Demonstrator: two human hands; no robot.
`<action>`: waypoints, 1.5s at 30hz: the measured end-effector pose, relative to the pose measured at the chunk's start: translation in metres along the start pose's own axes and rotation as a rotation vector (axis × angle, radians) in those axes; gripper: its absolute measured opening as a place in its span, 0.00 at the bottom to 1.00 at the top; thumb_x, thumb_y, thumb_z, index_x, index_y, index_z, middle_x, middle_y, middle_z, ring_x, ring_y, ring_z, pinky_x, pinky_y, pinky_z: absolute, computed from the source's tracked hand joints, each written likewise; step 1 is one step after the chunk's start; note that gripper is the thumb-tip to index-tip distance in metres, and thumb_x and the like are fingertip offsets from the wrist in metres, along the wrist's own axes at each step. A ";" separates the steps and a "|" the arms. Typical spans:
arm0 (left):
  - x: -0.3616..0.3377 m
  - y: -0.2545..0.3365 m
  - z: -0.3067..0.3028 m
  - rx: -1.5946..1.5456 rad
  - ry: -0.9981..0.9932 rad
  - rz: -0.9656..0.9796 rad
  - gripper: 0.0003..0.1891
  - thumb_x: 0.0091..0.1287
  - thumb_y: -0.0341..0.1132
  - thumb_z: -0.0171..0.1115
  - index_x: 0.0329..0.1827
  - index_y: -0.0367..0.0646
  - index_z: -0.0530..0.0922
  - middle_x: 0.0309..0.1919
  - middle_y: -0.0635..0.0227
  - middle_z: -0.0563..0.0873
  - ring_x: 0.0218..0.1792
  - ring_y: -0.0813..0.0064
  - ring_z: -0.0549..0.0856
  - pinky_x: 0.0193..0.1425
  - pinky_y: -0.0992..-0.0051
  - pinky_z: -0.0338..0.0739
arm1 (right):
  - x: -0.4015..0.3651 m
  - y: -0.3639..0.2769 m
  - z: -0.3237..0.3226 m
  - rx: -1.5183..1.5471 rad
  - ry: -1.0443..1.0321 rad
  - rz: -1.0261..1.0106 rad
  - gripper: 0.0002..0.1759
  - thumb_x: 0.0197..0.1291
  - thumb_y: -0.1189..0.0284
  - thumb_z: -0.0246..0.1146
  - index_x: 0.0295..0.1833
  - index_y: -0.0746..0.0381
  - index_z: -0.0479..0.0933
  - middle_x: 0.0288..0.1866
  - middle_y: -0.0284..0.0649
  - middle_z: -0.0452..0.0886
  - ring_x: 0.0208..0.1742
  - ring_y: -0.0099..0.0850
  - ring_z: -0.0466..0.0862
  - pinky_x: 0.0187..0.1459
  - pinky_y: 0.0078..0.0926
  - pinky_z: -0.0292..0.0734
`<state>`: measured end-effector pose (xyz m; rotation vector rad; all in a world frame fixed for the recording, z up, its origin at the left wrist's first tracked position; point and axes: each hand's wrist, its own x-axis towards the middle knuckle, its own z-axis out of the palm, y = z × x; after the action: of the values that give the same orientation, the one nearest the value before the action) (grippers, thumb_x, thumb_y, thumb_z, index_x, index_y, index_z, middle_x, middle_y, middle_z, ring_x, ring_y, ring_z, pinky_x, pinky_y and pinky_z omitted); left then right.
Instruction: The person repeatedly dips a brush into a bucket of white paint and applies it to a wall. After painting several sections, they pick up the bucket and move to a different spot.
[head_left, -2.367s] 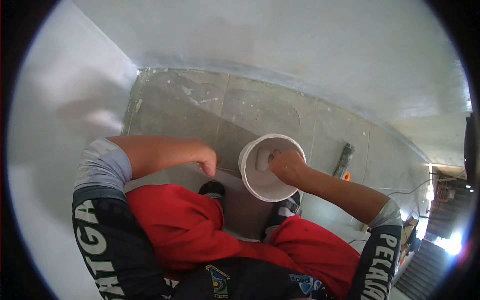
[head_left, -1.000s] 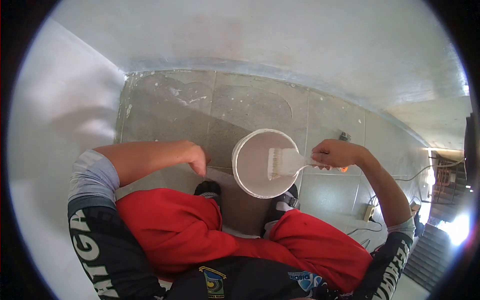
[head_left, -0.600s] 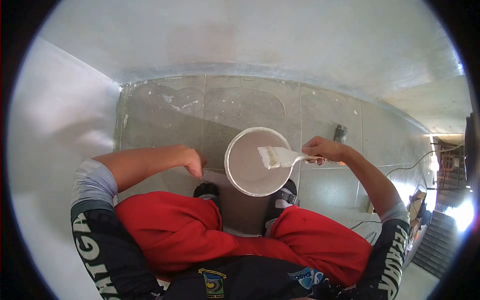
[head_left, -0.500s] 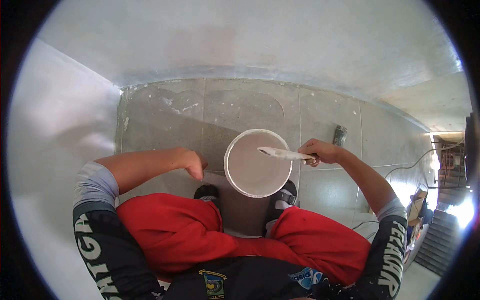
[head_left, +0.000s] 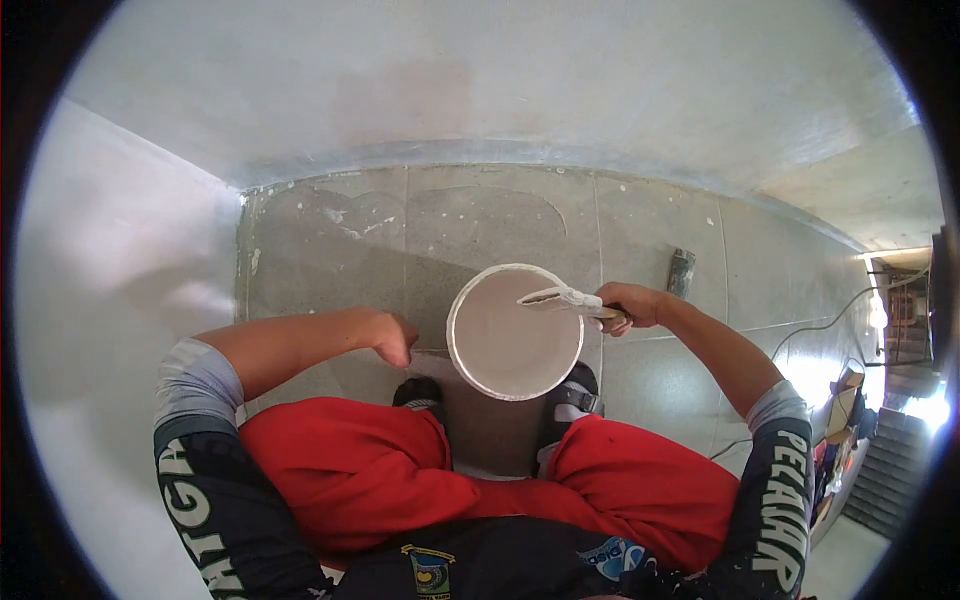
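My right hand [head_left: 627,308] is closed round the handle of a flat paintbrush [head_left: 560,298]. The brush's pale, paint-coated head points left over the bucket's opening. Below it is a round bucket [head_left: 453,345] with pale, smooth paint [head_left: 510,345] inside and a paint-smeared rim. Left of the bucket and apart from it hangs my left hand [head_left: 395,338], its fingers loosely curled, with nothing visible in them. Part of those fingers is hidden behind the hand.
A dark-stained tool [head_left: 680,272], perhaps another brush, lies on the tiled floor [head_left: 500,220] at right. Walls [head_left: 520,80] rise ahead and at left. A cable [head_left: 830,320] and assorted items [head_left: 835,430] are at far right. My shoes flank the bucket.
The paintbrush has turned in my right hand, showing more of its flat, wide side, and its handle end has shifted slightly. My left hand stays nearly in place.
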<state>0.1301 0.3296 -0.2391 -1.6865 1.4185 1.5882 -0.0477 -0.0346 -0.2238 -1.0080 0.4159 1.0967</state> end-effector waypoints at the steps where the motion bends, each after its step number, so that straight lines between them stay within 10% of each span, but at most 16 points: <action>1: -0.001 0.001 -0.002 0.002 -0.040 -0.033 0.22 0.54 0.41 0.57 0.45 0.32 0.82 0.45 0.46 0.85 0.49 0.52 0.84 0.51 0.60 0.77 | 0.001 0.001 0.000 0.018 -0.006 -0.002 0.16 0.63 0.65 0.50 0.28 0.64 0.73 0.14 0.26 0.60 0.13 0.17 0.57 0.16 0.20 0.51; 8: 0.000 0.002 0.000 0.016 -0.027 -0.028 0.22 0.55 0.41 0.58 0.46 0.31 0.82 0.46 0.46 0.84 0.50 0.51 0.83 0.52 0.59 0.77 | 0.015 0.015 0.014 -0.314 0.308 -0.286 0.16 0.59 0.64 0.54 0.23 0.62 0.74 0.16 0.29 0.67 0.15 0.17 0.63 0.16 0.21 0.55; 13: -0.001 -0.001 0.001 -0.023 0.067 0.059 0.18 0.53 0.36 0.55 0.37 0.27 0.82 0.37 0.40 0.84 0.42 0.47 0.85 0.47 0.57 0.77 | 0.042 0.048 0.006 -0.882 0.427 -0.879 0.05 0.49 0.73 0.63 0.30 0.64 0.77 0.23 0.39 0.76 0.23 0.36 0.76 0.26 0.34 0.69; 19: 0.012 -0.007 0.006 -0.004 0.014 0.012 0.21 0.52 0.40 0.58 0.43 0.31 0.82 0.42 0.44 0.85 0.47 0.50 0.84 0.50 0.58 0.77 | 0.046 0.049 0.024 -1.098 0.733 -1.013 0.13 0.49 0.73 0.64 0.42 0.64 0.81 0.33 0.46 0.81 0.38 0.44 0.80 0.43 0.38 0.74; 29: 0.017 -0.017 0.023 -0.033 0.032 -0.036 0.21 0.54 0.39 0.58 0.45 0.33 0.82 0.43 0.46 0.85 0.49 0.51 0.84 0.52 0.60 0.77 | 0.085 0.020 0.039 -1.209 0.769 -1.177 0.10 0.50 0.76 0.61 0.40 0.66 0.79 0.34 0.48 0.82 0.34 0.45 0.79 0.38 0.37 0.75; 33: 0.010 -0.029 0.043 -0.133 0.134 0.000 0.20 0.55 0.40 0.58 0.45 0.34 0.83 0.44 0.47 0.85 0.49 0.53 0.84 0.52 0.61 0.77 | 0.097 -0.004 0.053 -1.080 0.731 -1.019 0.06 0.56 0.74 0.59 0.36 0.66 0.77 0.25 0.40 0.77 0.26 0.35 0.74 0.29 0.30 0.68; 35: 0.001 -0.028 0.044 -0.182 0.020 -0.055 0.23 0.57 0.43 0.57 0.49 0.34 0.81 0.47 0.47 0.84 0.51 0.54 0.83 0.53 0.62 0.77 | 0.091 -0.027 0.073 -0.047 0.899 -0.627 0.12 0.64 0.67 0.55 0.33 0.64 0.76 0.21 0.31 0.68 0.23 0.23 0.66 0.24 0.25 0.59; 45: -0.018 -0.025 0.053 -0.268 -0.138 -0.136 0.28 0.62 0.38 0.50 0.62 0.29 0.71 0.58 0.43 0.77 0.62 0.52 0.76 0.65 0.62 0.69 | 0.125 -0.096 0.051 -0.216 0.748 -0.645 0.22 0.71 0.55 0.52 0.39 0.65 0.74 0.24 0.29 0.66 0.24 0.19 0.64 0.26 0.21 0.62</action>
<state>0.1300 0.3906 -0.2442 -1.7382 1.0384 1.8422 0.0826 0.0659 -0.2430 -1.5986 0.5169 0.1544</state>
